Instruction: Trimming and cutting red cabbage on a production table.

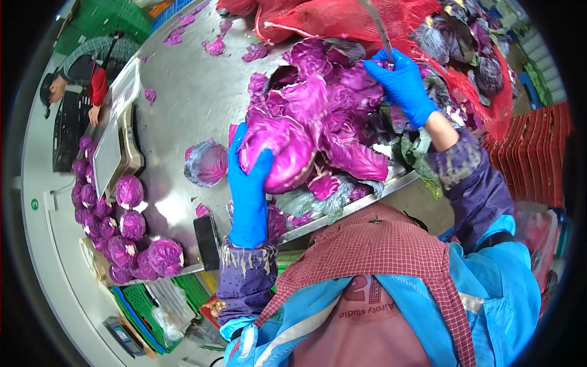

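Note:
My left hand point(250, 183), in a blue glove, grips a glossy red cabbage head point(284, 151) from its left side, thumb across the top. In my blue-gloved right hand point(403, 87) is a knife, its blade point(379, 27) pointing up and away from the cabbage. A heap of loose purple cabbage leaves point(302, 98) lies beyond and to the right of the head, with greyish-green outer leaves point(316, 202) at the table's near edge. To the left of my left hand sits another cabbage point(206, 163) with its dull outer leaves on.
Peeled red cabbages point(124, 247) are grouped at the left end of the steel table point(179, 105), near a weighing scale point(130, 142) and a black phone-like object point(206, 242). Red mesh sacks point(312, 20) lie at the back. Red crates point(527, 156) stand right. A person point(87, 73) is at far left.

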Demonstrator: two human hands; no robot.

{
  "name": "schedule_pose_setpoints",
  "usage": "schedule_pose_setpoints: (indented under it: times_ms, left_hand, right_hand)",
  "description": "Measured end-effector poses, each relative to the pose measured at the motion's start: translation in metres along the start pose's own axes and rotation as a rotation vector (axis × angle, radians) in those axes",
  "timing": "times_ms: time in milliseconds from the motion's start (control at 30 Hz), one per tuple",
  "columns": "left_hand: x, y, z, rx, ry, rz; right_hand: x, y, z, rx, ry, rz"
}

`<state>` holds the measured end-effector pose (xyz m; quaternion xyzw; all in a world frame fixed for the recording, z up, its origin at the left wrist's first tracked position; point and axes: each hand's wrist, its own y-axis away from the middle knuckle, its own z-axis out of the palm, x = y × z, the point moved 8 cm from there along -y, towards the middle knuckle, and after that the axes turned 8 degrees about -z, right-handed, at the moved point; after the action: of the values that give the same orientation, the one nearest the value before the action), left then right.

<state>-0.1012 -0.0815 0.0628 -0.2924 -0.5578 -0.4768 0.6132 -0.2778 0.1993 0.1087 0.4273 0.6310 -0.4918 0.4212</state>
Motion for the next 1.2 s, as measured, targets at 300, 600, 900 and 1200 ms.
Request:
schedule_pose_setpoints:
  times_ms: [300,600,900,1200]
  left_hand:
    - [-0.043,0.028,0.038,-0.218,0.807,-0.612]
    - [0.012,0.0,0.044,0.049,-1.112,0.424]
    - [-0.004,-0.027,0.053,-0.09,-0.844,0.454]
    - [-0.007,-0.039,0.067,0.014,-0.977,0.402]
  right_hand:
    - [-0.044,0.089,0.131,-0.735,0.458,-0.24]
    - [0.021,0.057,0.128,-0.742,0.222,-0.037]
    - [-0.014,0.082,0.104,-0.549,0.421,-0.426]
    - [-0.009,0.06,0.125,-0.564,0.785,-0.22]
